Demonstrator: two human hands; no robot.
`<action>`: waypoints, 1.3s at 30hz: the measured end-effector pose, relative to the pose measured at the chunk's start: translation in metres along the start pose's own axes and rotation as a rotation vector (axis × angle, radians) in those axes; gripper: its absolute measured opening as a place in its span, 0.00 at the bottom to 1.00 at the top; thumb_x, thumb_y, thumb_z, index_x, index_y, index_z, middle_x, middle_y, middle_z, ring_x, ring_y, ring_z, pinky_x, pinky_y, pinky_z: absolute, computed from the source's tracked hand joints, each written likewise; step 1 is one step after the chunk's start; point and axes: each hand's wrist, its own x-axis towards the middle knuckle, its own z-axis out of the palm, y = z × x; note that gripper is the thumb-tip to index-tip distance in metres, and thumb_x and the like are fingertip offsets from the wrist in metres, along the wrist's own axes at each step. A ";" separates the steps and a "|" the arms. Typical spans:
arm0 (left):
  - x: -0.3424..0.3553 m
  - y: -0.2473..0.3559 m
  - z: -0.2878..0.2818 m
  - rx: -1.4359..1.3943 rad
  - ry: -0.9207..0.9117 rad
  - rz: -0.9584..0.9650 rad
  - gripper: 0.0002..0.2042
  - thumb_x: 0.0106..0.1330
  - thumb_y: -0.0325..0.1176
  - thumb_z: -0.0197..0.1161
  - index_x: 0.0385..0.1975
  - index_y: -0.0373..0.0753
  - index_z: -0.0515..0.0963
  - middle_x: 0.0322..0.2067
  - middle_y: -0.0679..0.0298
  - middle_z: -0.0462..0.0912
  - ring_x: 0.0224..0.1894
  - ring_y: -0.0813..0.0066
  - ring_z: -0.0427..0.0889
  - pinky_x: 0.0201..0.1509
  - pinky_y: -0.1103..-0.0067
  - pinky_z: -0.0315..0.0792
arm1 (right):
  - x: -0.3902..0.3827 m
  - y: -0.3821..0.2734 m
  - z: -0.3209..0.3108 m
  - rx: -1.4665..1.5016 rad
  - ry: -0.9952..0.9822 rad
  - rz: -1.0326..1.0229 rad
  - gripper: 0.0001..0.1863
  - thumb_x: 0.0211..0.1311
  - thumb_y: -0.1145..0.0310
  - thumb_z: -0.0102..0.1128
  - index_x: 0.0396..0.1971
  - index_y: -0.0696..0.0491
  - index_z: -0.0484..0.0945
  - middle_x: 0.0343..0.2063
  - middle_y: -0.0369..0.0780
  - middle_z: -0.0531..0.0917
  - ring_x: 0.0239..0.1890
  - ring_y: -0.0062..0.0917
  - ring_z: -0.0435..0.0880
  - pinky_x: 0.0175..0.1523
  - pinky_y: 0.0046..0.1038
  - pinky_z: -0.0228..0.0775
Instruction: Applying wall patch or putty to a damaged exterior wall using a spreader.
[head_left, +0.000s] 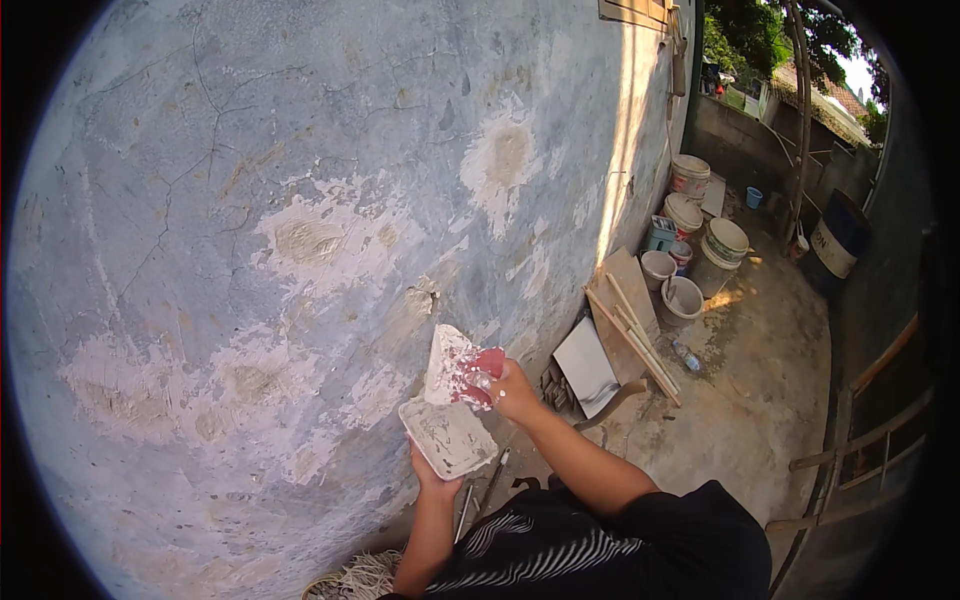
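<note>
My right hand (513, 393) is closed round the red handle of a putty knife (446, 362), whose broad blade is smeared with white filler. White splashes also cover the handle and my fingers. Just below the blade, my left hand (435, 478) grips a shallow rectangular tray (408, 420) from underneath. Greyish-white filler coats the tray's inside. Both are held close to a worn blue-grey wall (300, 110) with cracks and pale filled patches. A small broken hole (428, 296) shows in the wall above the blade. Whether the blade touches the wall, I cannot tell.
Several buckets (683, 300) stand along the wall at the right. Nearer lie a white panel (586, 366), wooden strips (640, 340) and a plastic bottle (687, 355) on the concrete floor. A drum (838, 242) and a wooden frame (860, 440) are at far right.
</note>
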 end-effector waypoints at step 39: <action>-0.056 0.016 0.003 -0.139 0.086 0.191 0.27 0.74 0.54 0.43 0.63 0.44 0.71 0.57 0.58 0.80 0.55 0.51 0.81 0.58 0.51 0.74 | 0.100 -0.073 0.014 -0.910 0.092 -0.732 0.13 0.61 0.62 0.66 0.28 0.58 0.78 0.25 0.46 0.80 0.29 0.45 0.80 0.34 0.39 0.71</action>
